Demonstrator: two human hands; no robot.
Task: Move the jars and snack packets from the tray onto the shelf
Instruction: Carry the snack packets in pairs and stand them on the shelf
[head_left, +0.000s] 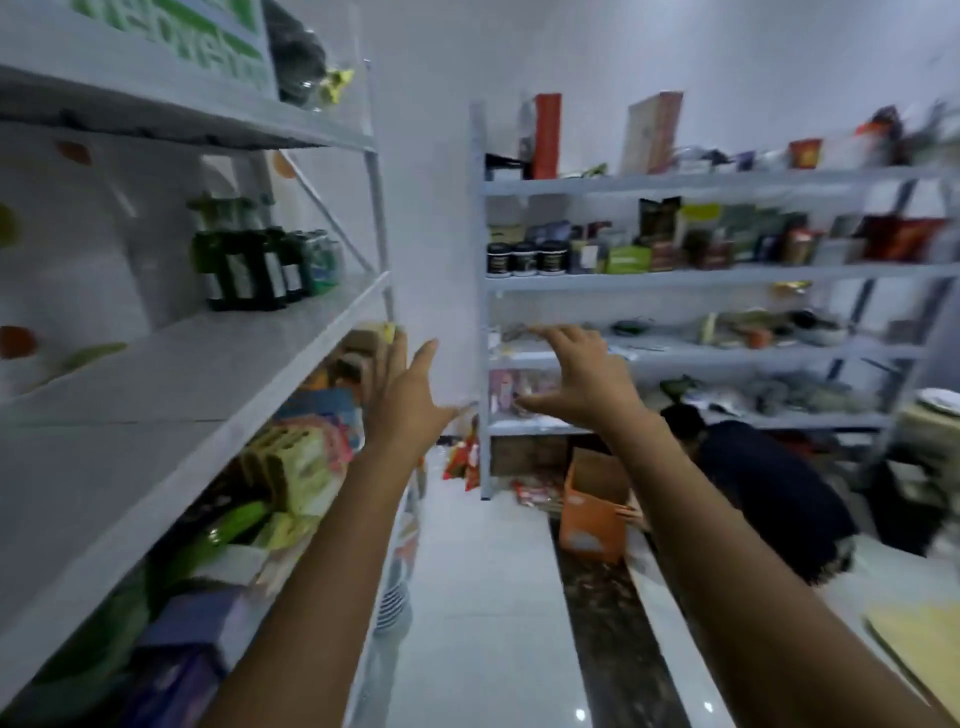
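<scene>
Both of my arms reach forward at chest height and the picture is blurred by motion. My left hand (402, 387) is open with fingers spread, close to the front corner of the left shelf unit (171, 374). My right hand (576, 376) is open, palm down, fingers apart, holding nothing. Dark jars (524, 258) stand in a row on the far shelf unit (727, 278). Snack packets (296, 462) fill the lower level of the left unit. No tray shows in this view.
Green bottles (244, 265) stand on the left unit's middle board. A person in dark clothes (763, 483) crouches on the floor by an orange carton (595, 512). Packets (465, 457) lie at the far unit's foot. White tiled floor (483, 597) runs between the units.
</scene>
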